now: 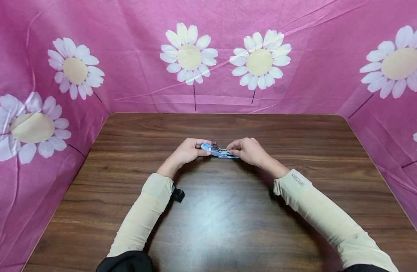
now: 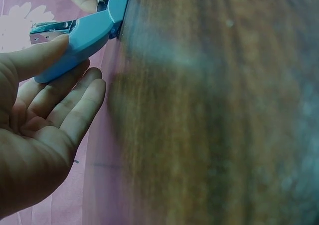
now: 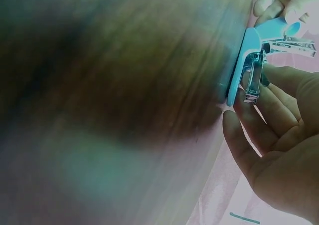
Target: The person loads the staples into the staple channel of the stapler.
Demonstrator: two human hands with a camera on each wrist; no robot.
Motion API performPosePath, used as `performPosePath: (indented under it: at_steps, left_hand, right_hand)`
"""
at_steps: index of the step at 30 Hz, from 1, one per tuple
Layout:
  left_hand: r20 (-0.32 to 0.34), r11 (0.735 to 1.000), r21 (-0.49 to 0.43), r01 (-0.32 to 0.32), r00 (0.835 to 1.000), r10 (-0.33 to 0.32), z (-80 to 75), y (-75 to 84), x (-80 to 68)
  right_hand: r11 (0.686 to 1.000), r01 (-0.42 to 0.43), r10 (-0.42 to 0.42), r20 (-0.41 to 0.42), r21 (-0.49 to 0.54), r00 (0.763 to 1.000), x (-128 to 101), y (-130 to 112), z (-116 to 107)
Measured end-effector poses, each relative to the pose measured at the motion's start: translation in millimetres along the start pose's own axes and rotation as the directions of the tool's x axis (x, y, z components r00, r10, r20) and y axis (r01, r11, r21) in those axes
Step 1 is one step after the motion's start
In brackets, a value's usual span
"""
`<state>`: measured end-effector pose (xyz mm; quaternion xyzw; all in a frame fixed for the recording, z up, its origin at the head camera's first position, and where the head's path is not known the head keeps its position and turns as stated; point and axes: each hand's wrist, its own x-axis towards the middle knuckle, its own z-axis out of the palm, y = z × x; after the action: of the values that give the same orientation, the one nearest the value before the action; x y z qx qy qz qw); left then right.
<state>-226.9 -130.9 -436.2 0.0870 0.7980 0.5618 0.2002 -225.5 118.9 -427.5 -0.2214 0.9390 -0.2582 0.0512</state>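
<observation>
- A light-blue stapler (image 1: 218,150) is held between both hands over the middle of the dark wood worktop (image 1: 229,226), a little nearer the far edge than the near one.
- The left hand (image 1: 187,151) grips the rounded blue end: in the left wrist view the thumb lies along the blue top cover (image 2: 79,40) and the fingers (image 2: 75,105) curve loosely beneath it.
- The right hand (image 1: 246,150) holds the other end, where the base sits against the worktop; the right wrist view shows its fingers (image 3: 271,100) curled at the metal staple channel (image 3: 253,80), with the blue base (image 3: 238,70) edge-on to the wood.
- The stapler is swung open: the blue cover rises toward the left hand while the metal magazine (image 2: 47,28) shows bare below it.
- Whether the base presses on the wood or just clears it cannot be told from the head view.
- Cream sleeves (image 1: 144,215) cover both forearms, which come in from the near edge and angle toward each other; a small black strap part (image 1: 177,194) sits at the left wrist.
- Open wood lies all round the hands: a broad band to the far edge, wide stretches to either side, and the glossy near half between the forearms.
- A pink cloth backdrop with white daisies (image 1: 189,56) stands along the far edge and both side edges, closing the worktop in on three sides; the far corners are rounded.
</observation>
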Motion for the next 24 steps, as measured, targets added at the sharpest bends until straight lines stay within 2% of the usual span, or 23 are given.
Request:
performPosePath:
  at_steps: [9,24]
  left_hand:
    - [-0.006,1.000,-0.001,0.000,1.000,0.000,0.5,0.3,-0.1]
    - [-0.017,1.000,0.011,0.006,1.000,-0.006,1.2,1.3,0.2]
  right_hand:
    - [1.000,0.002,-0.002,-0.009,0.011,1.000,-1.6,-1.4,0.2]
    - [0.997,-0.014,0.013,-0.018,-0.070,1.000,-1.9,-4.4,-0.3]
